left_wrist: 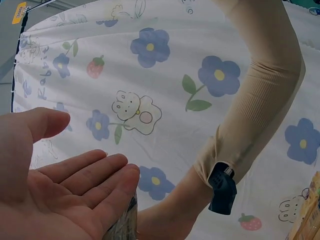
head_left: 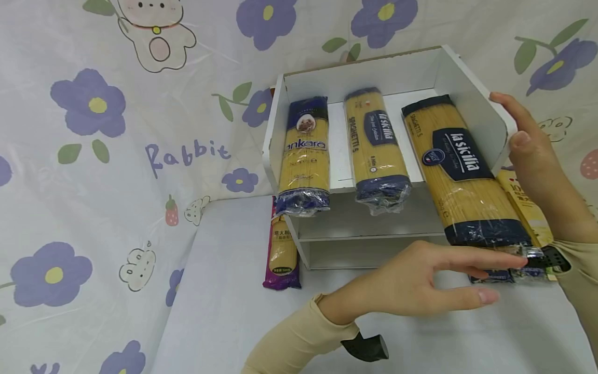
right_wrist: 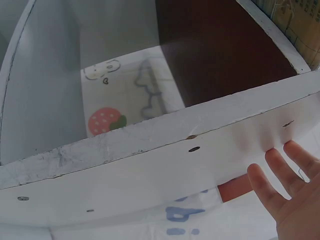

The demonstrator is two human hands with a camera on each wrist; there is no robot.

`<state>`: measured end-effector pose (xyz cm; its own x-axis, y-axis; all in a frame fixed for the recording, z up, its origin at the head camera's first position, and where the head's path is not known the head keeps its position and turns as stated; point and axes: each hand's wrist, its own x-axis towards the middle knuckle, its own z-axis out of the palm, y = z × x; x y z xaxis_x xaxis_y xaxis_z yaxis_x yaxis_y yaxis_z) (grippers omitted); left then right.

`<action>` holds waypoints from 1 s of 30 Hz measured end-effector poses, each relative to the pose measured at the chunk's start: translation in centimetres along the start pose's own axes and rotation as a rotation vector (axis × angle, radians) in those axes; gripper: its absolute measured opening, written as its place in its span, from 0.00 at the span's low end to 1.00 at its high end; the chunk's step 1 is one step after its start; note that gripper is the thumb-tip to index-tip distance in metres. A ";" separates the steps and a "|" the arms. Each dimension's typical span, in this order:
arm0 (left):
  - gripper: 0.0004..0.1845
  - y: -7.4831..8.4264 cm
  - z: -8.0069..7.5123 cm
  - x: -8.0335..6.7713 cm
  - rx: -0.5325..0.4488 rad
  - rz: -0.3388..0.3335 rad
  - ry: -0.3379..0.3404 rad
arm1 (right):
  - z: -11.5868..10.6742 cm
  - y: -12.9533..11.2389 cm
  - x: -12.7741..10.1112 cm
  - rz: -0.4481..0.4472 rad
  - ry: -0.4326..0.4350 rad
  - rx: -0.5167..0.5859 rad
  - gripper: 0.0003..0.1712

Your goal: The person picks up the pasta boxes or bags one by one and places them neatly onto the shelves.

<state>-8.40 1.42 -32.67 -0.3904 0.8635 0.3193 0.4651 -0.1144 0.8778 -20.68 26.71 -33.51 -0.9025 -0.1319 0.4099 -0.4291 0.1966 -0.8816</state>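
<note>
A white shelf unit (head_left: 388,72) lies tilted back on a grey table, with three spaghetti packs leaning across it. My left hand (head_left: 506,278) reaches from below, fingers straight, and its fingertips touch the clear bottom end of the large right "la sicilia" pack (head_left: 460,171). In the left wrist view that hand (left_wrist: 92,147) shows an open palm above the pack's crinkled end (left_wrist: 125,225). My right hand (head_left: 514,119) rests on the shelf's right side wall. The right wrist view has its straight fingers (right_wrist: 285,170) flat against the white panel (right_wrist: 150,170).
An "ankara" pack (head_left: 303,150) and a smaller "la sicilia" pack (head_left: 376,140) lean on the shelf's left and middle. A purple-ended pack (head_left: 282,249) lies on the table by the shelf's left side. A yellow pack (head_left: 520,205) lies under my right forearm. Flower-print cloth surrounds the table.
</note>
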 end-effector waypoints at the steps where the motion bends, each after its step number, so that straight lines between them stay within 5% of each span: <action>1: 0.26 0.0 0.0 0.1 -0.030 -0.016 0.003 | 0.1 -0.3 -0.1 0.009 0.003 -0.003 0.42; 5: 0.24 0.0 -0.3 0.4 -0.132 -0.060 0.023 | 0.2 -0.9 -0.2 0.019 0.004 -0.011 0.42; 14: 0.20 -0.9 -1.7 2.1 0.044 -0.144 0.181 | 0.4 -1.1 -0.1 0.009 0.004 0.028 0.46; 22: 0.19 -2.0 -2.1 3.4 -0.026 -0.175 0.304 | 0.5 -1.5 -0.3 -0.007 0.001 -0.005 0.46; 30: 0.20 -3.0 -1.9 3.7 0.037 -0.159 0.323 | 0.5 -1.4 -0.4 0.000 0.002 -0.002 0.46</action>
<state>-12.78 4.00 -33.48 -0.6887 0.6683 0.2813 0.4046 0.0322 0.9139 -19.71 26.00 -32.50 -0.9027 -0.1303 0.4102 -0.4291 0.1981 -0.8813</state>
